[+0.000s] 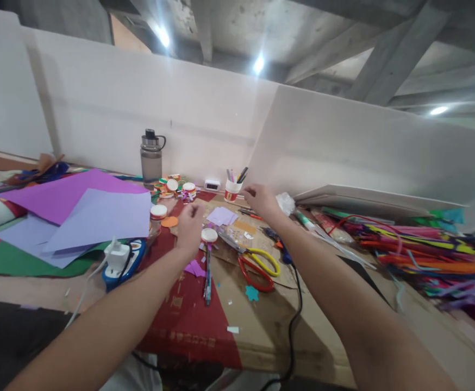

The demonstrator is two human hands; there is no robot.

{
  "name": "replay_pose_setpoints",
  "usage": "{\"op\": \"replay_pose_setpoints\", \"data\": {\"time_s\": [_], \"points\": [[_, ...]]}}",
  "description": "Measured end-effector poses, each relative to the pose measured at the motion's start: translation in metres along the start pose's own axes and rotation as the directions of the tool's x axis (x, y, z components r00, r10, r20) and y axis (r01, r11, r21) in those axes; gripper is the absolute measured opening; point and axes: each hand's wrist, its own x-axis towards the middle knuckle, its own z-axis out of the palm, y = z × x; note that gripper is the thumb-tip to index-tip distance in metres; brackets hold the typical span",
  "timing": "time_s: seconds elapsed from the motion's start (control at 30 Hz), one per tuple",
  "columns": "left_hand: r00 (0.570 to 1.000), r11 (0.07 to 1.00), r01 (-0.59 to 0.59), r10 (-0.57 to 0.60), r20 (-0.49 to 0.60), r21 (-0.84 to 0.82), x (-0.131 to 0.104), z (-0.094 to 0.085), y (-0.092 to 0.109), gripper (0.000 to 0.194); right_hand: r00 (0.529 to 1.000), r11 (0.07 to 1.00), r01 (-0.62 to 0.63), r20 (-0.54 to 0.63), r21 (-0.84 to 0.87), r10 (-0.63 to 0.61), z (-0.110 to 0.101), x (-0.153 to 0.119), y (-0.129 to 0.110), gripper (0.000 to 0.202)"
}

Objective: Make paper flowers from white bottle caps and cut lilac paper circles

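Observation:
My left hand (190, 224) is raised over the middle of the table, its fingers curled together; whatever is between them cannot be made out. Beside the paper cup (232, 192) of pens is my right hand (261, 200), fingers loosely bent and apart, with nothing visible in it. Between my hands lies a small stack of lilac paper pieces (222, 216). Closer to me are a small round white-topped drum on a stick (209, 235) and scissors (257, 266) with one red and one yellow handle. An orange paper disc (169, 221) lies left of my left hand.
Large purple and lilac sheets (102, 217) lie left, near a blue power strip (129, 263) with a white plug. A water bottle (151, 157) and small decorated drums (172, 186) stand behind. Colourful craft strips (420, 244) are heaped right. A black cable (297, 315) crosses the front edge.

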Motion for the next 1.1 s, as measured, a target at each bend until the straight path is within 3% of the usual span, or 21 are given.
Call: {"op": "replay_pose_setpoints", "data": {"time_s": [0.07,0.1,0.17,0.2,0.27,0.33,0.6,0.8,0.97,1.1], "points": [[0.974,0.977,-0.188,0.172,0.148,0.096,-0.018,0.008,-0.002,0.028,1.000,1.000,0.003,-0.015,-0.009,-0.003,0.002,0.005,0.003,0.031],[0.935,0.943,-0.291,0.245,0.257,0.161,-0.026,0.011,-0.003,0.029,1.000,1.000,0.006,-0.030,-0.009,-0.007,0.002,0.010,0.006,0.033],[0.817,0.831,-0.499,0.356,0.453,0.247,-0.039,0.015,-0.006,0.029,0.998,1.000,0.020,-0.064,0.005,-0.019,0.003,0.022,0.013,0.034],[0.731,0.765,-0.600,0.405,0.550,0.234,-0.043,0.016,-0.007,0.028,0.996,1.000,0.025,-0.085,0.013,-0.023,0.003,0.030,0.017,0.034],[0.598,0.662,-0.728,0.485,0.639,0.179,-0.048,0.016,-0.009,0.026,0.992,0.999,0.023,-0.122,0.023,-0.020,0.004,0.048,0.024,0.031],[0.542,0.611,-0.776,0.521,0.659,0.155,-0.050,0.016,-0.011,0.026,0.991,1.000,0.012,-0.134,0.016,-0.010,0.007,0.067,0.028,0.029],[0.460,0.532,-0.839,0.583,0.670,0.112,-0.052,0.018,-0.014,0.024,0.998,0.986,-0.023,-0.062,-0.168,0.012,0.038,0.127,0.017,0.029],[0.392,0.464,-0.882,0.627,0.673,0.081,-0.053,0.020,-0.013,0.026,0.999,0.885,-0.027,-0.029,-0.466,0.015,0.072,0.151,0.010,0.039],[0.375,0.436,-0.894,0.599,0.707,0.104,-0.053,0.020,-0.011,0.028,0.996,0.890,-0.080,0.002,-0.449,0.091,0.087,0.153,0.010,0.029],[0.369,0.439,-0.893,0.581,0.725,0.103,-0.053,0.019,-0.013,0.028,0.990,0.900,-0.141,-0.070,-0.413,0.123,0.079,0.150,0.008,0.028]]}}
